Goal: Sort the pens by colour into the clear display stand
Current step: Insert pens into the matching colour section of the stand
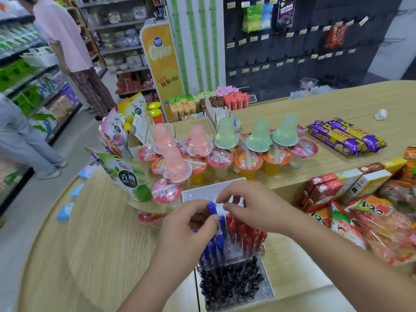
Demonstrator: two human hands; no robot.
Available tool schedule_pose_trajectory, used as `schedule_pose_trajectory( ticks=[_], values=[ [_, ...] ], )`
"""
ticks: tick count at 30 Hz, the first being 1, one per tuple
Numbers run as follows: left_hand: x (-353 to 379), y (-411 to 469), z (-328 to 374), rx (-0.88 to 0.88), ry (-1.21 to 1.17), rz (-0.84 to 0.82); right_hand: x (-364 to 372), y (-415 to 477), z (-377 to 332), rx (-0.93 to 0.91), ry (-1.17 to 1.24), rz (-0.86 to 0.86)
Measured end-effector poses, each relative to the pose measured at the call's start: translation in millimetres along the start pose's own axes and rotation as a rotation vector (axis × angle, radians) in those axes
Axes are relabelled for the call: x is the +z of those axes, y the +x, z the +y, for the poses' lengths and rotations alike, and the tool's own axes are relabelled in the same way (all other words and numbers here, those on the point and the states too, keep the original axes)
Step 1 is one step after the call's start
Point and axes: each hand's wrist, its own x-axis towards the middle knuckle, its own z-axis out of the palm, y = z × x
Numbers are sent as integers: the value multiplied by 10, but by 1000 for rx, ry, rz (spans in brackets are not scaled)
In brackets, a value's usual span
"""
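A clear tiered display stand (203,191) stands on the wooden counter in front of me. Black pens (231,282) fill its front tier, blue pens (213,246) stand at the middle left and red pens (245,235) at the middle right. My left hand (186,226) pinches one blue pen (212,207) near its cap, held upright above the blue group. My right hand (247,206) hovers over the back tier with fingers curled, its fingertips close to that pen's cap. Whether the right hand holds anything is unclear.
Jelly cups (247,161) with pink and green domed jellies crowd the counter behind the stand. Green jelly pouches (130,176) lean at the left. Boxed snacks (324,190) and bagged snacks (382,224) lie at the right, purple bars (346,137) farther back. Two people stand in the left aisle.
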Motion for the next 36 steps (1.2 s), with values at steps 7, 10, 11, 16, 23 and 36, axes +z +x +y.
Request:
schedule_pose_trajectory(
  ticks=[7, 10, 11, 16, 23, 36],
  values=[
    [110, 89, 120, 2, 31, 14, -182, -221, -214, -60, 284, 35],
    [135, 146, 112, -26, 64, 33, -91, -197, -189, -97, 175, 43],
    [142, 155, 106, -34, 64, 40, -47, -179, -180, -101, 128, 62],
    [141, 182, 35, -38, 125, -33, 122, -107, -37, -44, 86, 132],
    [70, 90, -493, 53, 572, 41, 290, -37, 161, 80, -71, 115],
    [153, -98, -883, 185, 653, -40, 386, -49, 257, 100, -114, 83]
  ],
)
